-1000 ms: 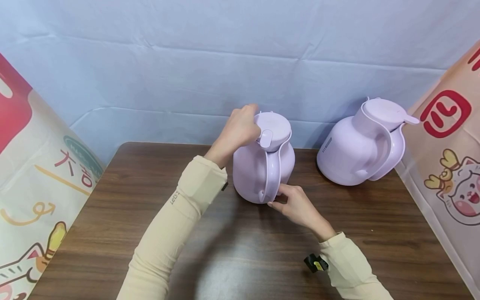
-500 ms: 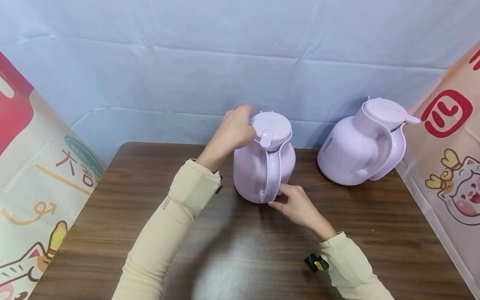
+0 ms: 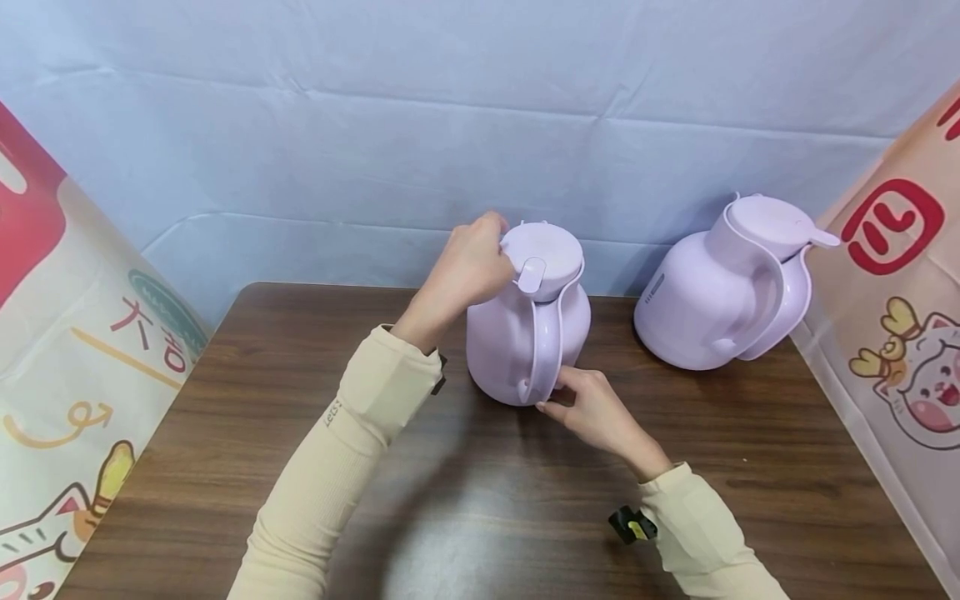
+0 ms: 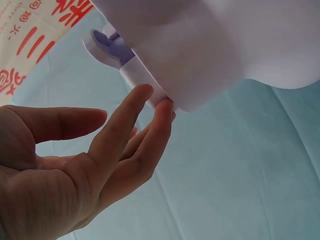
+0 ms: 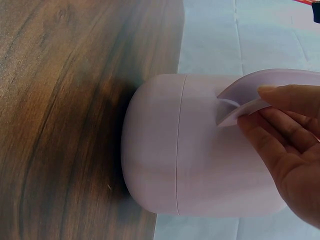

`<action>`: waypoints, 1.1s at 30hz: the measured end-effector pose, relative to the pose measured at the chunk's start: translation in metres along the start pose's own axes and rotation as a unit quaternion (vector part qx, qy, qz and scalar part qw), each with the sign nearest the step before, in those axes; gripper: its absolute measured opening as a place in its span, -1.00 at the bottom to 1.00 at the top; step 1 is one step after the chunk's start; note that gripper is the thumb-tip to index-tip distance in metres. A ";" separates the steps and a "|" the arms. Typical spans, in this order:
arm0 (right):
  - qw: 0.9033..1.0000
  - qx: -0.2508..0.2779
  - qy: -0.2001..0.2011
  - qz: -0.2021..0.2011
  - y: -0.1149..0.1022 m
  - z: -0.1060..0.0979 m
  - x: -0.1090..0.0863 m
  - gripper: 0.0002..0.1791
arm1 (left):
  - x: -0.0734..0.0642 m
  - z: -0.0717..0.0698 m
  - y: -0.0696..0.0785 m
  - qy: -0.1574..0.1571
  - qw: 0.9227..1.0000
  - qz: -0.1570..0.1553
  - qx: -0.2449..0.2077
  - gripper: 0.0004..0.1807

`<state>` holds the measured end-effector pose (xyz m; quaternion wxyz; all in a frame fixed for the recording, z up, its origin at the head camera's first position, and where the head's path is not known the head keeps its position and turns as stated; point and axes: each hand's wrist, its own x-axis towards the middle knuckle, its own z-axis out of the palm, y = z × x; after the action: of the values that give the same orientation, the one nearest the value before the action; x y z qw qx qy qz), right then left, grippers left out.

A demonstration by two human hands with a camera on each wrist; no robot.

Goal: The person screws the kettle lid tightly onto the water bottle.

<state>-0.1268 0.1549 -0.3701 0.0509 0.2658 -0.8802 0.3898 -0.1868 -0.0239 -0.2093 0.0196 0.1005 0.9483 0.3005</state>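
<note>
A lilac thermos jug (image 3: 495, 350) stands upright near the back of the table, its handle (image 3: 547, 350) facing me and its lid (image 3: 551, 246) down. My left hand (image 3: 468, 262) is at the left of the lid. In the left wrist view, the fingertips of that hand (image 4: 100, 155) touch the lid's edge (image 4: 142, 82), while the thumb stays apart. My right hand (image 3: 596, 412) pinches the lower end of the handle between thumb and fingers, as the right wrist view shows at the handle's tip (image 5: 237, 114).
A second lilac thermos jug (image 3: 690, 308) stands at the back right, its lid tab pointing right. Behind the wooden table (image 3: 465, 500) hangs a pale blue cloth (image 3: 375, 125). Printed panels stand at the left (image 3: 97, 350) and right (image 3: 907, 333).
My left hand has shifted slightly left and back along the lid since a second ago, uncovering more of its left edge. The right hand and both jugs look the same.
</note>
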 end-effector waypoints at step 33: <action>1.000 -0.005 0.002 0.000 0.000 0.000 0.000 -0.75 | 0.018 0.000 -0.002 -0.010 1.000 -0.001 0.007 -0.55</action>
<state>-0.1269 0.1546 -0.3701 0.0538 0.2644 -0.8822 0.3858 -0.2044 -0.0220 -0.2101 0.0288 0.1032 0.9501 0.2929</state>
